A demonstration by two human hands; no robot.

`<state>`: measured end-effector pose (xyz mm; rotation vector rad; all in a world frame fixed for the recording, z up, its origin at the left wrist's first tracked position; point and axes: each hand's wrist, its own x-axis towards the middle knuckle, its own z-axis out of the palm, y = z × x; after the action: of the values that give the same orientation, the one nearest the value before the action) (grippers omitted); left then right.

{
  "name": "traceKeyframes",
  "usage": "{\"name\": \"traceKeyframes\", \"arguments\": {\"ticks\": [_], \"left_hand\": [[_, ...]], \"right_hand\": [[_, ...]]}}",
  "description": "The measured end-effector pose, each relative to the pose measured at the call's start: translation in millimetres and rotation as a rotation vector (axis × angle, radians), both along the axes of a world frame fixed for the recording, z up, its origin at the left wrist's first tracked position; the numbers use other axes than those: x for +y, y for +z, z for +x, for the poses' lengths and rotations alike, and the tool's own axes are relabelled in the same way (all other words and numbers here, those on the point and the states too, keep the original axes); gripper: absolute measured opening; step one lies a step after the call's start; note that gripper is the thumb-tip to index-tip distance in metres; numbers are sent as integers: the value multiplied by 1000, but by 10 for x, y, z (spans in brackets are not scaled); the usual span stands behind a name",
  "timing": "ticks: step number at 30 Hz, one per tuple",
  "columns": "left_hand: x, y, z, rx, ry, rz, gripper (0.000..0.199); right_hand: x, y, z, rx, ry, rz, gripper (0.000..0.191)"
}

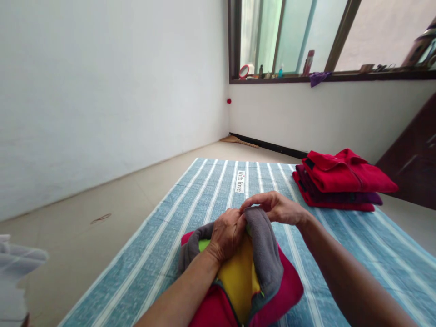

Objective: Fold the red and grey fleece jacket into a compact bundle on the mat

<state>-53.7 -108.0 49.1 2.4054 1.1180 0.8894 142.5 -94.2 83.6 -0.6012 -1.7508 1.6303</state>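
Note:
A fleece jacket [267,254] with a grey collar, pinkish-red body and yellow inside lies at the near middle of the striped cloth [177,218]. Its front is partly unzipped, and the collar stands up in a loop. My left hand [229,234] is closed at the collar's far side, its fingers partly tucked inside the neck opening. My right hand [272,206] pinches the collar's top edge from the right, touching near my left fingers. Part of the jacket's lower body runs out of the picture at the bottom.
A stack of folded red and dark purple garments [344,177] sits at the cloth's far right corner. Small bottles and a red-rimmed mirror [244,71] line the window sill. A straw broom [238,141] lies by the wall. White material [20,263] shows at lower left.

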Motion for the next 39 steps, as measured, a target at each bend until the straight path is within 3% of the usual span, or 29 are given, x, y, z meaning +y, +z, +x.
{"name": "traceKeyframes", "arguments": {"ticks": [2, 4, 8, 11, 14, 21, 26, 30, 34, 39], "left_hand": [[-2, -3, -1, 23, -7, 3, 46], [-8, 0, -2, 41, -12, -2, 45], [-23, 14, -4, 16, -3, -47, 46], [-29, 24, -5, -1, -13, -63, 45], [-38, 35, -1, -19, -26, -67, 44], [-40, -16, 0, -40, -6, -60, 39], [-27, -70, -10, -50, 7, -22, 37], [-57, -32, 18, -57, -10, -19, 36], [-60, -21, 53, -21, 18, -21, 29], [-15, -85, 58, 82, 40, -7, 27]], "right_hand": [[29, 31, 37, 8, 73, -53, 42], [35, 72, 62, -25, 84, 4, 39], [10, 126, 39, -130, 32, 220, 32], [-10, 83, -15, -165, -41, 264, 28], [-35, -4, -45, -150, -146, 256, 22], [-162, -214, -54, -122, -413, 426, 17], [-226, -433, -124, -251, -693, 607, 10], [-238, -487, -134, -296, -808, 613, 6], [-273, -405, -90, -371, -744, 633, 5], [-338, -370, -51, -348, -604, 580, 19]]}}
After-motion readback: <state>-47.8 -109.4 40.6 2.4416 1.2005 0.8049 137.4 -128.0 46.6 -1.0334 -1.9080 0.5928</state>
